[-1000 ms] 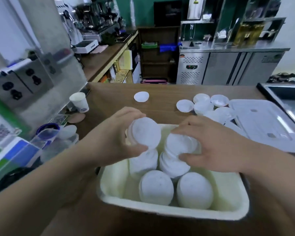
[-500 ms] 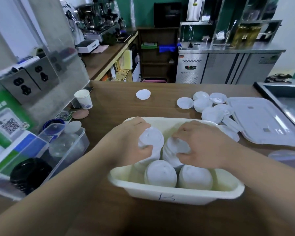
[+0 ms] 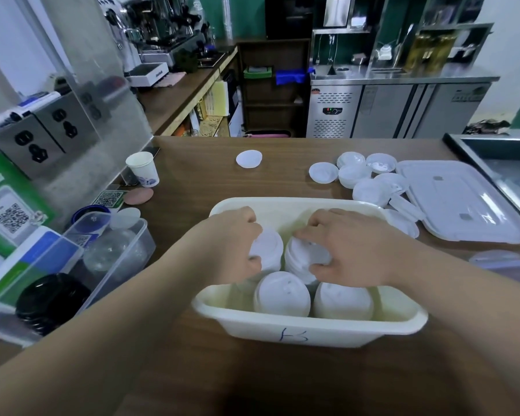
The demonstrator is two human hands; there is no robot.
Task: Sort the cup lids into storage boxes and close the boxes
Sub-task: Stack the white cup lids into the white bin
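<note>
Cream rectangular plastic box: stacked white round plastic lids; left hand grip clasping rear-left stack, right hand grip clasping rear-right stack. Clear plastic box: black lids.

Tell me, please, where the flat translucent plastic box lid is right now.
The box lid lies flat on the brown wooden counter at the right of the head view, beside the loose white cup lids.

Head-worn view, forward and down, close over the counter.
</note>
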